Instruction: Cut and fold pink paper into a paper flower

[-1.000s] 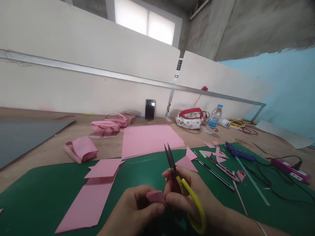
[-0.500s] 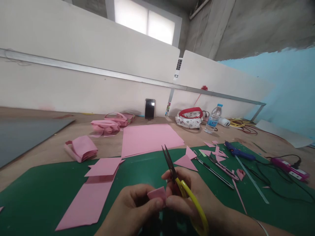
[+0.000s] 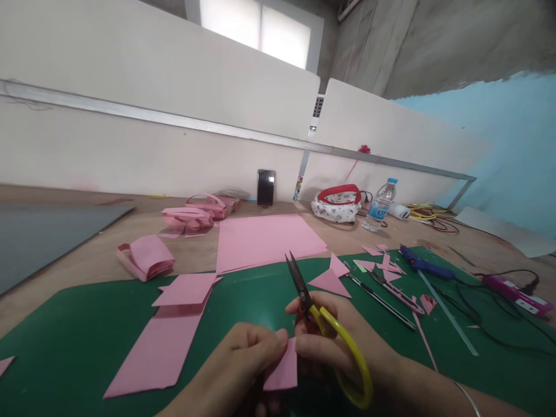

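Low in the middle of the view, my left hand (image 3: 243,362) pinches a small pink piece of paper (image 3: 284,370) between thumb and fingers. My right hand (image 3: 336,330) has its thumb at the same paper's right edge. It also holds a pair of scissors (image 3: 304,295) with yellow handles, the dark blades pointing up and slightly apart, away from the paper. To the left, a long folded pink paper strip (image 3: 152,347) lies on the green cutting mat (image 3: 69,330). Pink triangular offcuts (image 3: 332,284) rest to the right of the scissors.
Pink paper sheets (image 3: 269,237) and folded pink paper bags (image 3: 150,255) lie behind the mat. A pen (image 3: 384,301), a utility knife (image 3: 399,295), a blue glue gun (image 3: 425,263) and a pink power strip (image 3: 516,295) are at right. A water bottle (image 3: 380,205) and a phone (image 3: 266,187) stand at the back.
The small pink paper has turned and now hangs lower, with more of its face showing. My left thumb has moved up to its top edge. The scissors stay in my right hand.
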Motion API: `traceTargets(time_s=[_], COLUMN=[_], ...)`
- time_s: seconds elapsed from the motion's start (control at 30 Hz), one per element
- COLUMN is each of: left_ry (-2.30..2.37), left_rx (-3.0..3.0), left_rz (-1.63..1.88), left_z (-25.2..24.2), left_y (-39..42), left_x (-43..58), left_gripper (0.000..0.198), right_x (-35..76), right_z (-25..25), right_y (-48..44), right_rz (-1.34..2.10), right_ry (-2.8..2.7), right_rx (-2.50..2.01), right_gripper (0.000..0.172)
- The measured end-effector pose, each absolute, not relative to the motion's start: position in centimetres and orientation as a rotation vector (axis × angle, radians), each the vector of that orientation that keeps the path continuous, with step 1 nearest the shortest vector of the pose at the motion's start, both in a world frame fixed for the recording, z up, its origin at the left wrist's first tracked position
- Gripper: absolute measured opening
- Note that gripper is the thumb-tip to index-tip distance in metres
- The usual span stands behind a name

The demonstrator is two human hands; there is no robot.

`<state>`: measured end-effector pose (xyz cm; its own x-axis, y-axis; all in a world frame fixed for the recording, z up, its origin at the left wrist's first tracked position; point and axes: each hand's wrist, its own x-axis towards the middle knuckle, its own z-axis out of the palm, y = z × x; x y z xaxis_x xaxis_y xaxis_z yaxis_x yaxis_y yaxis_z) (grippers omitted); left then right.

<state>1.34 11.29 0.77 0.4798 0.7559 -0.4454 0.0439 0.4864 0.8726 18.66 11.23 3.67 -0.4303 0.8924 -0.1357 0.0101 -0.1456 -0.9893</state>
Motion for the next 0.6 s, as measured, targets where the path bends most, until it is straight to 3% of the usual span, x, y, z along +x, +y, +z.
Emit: traceTargets(time_s=[0.27,0.6], left_ry=[1.041,0.979], left_rx=[1.008,1.018], left_rz=[0.470,0.558], left_z=[0.54,0.22], left_y=[11.79,11.91], left_x=[1.15,1.47], left_gripper=[0.064,0.062], right_x=[18.27,18.13], right_z=[3.18,3.43], right_y=[11.14,10.74], right_rz=[1.803,1.726], right_ry=[-1.192,-1.257], right_rx=[-1.067,-1.078], right_gripper=[0.039,0.039])
